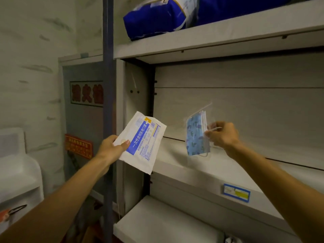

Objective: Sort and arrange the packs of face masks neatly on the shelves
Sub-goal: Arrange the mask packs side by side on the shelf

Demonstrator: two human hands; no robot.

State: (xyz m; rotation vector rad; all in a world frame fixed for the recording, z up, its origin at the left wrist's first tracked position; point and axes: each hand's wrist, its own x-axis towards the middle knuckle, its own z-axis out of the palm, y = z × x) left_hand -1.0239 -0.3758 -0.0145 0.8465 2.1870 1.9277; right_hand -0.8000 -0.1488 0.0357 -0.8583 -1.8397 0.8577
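Two bare forearms reach forward toward a set of pale shelves. The left hand (112,148) pinches a flat white pack of disposable medical masks (142,142) by its lower left corner, thumb on the printed front and fingers behind, so the pack tilts up and to the right in the air before the shelf's left edge. The right hand (221,135) has its fingers curled around the edge and ear loops of a clear bag of blue patterned masks (197,135), which hangs just above the middle shelf (201,171).

Both packs look light and thin. The white pack seems to be a sealed paper-and-film sleeve, fairly stiff across its face but likely to flop if held by one corner; a grip along a long edge would probably steady it. The clear bag looks soft and slippery, and its contents could shift, so holding it across the stack of masks should be safer than holding it by the loops.

The right hand's fingertips are blurred, and I cannot tell whether the clear bag is sealed. The upper shelf (210,37) carries a bulky blue bag (154,23), cut off at the top. A small blue-framed label (236,192) on the middle shelf's front edge is unreadable. The lower shelf (157,220) is only partly in view.
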